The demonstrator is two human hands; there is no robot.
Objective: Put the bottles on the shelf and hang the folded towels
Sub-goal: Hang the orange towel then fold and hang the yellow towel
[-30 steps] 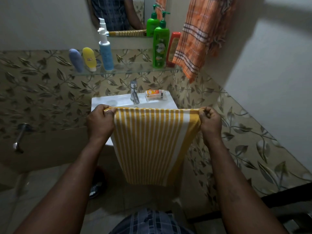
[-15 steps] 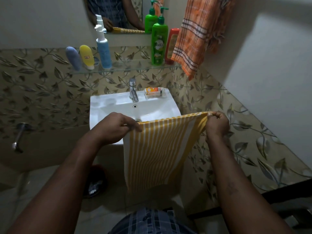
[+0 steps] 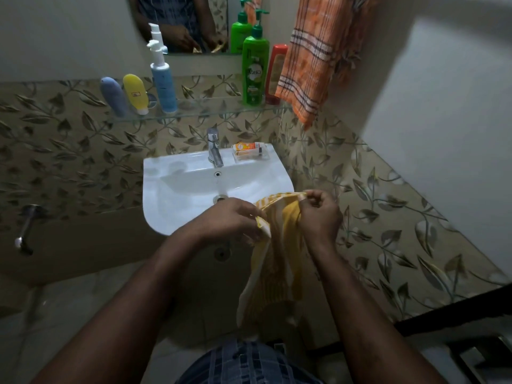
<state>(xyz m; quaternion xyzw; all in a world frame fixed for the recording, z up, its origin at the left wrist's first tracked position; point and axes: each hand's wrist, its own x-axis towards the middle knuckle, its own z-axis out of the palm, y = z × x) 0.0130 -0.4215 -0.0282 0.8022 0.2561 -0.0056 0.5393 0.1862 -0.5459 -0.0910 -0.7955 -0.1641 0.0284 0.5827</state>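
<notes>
- A home bathroom: a white ceramic washbasin (image 3: 171, 200) with a chrome tap (image 3: 214, 146) stands against the wall.
- Beige leaf-patterned wall tiles (image 3: 69, 153) surround it.
- A clear glass shelf (image 3: 210, 110) holds a green plastic pump bottle (image 3: 255, 70) and other toiletries, under a wall mirror (image 3: 177, 15).
- An orange checked towel (image 3: 310, 59) hangs beside it.

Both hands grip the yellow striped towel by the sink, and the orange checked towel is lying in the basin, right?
Not quite. The orange checked towel hangs by the glass shelf's right end, not in the basin; the head view shows it. The left hand and right hand do grip the yellow striped towel.
</notes>
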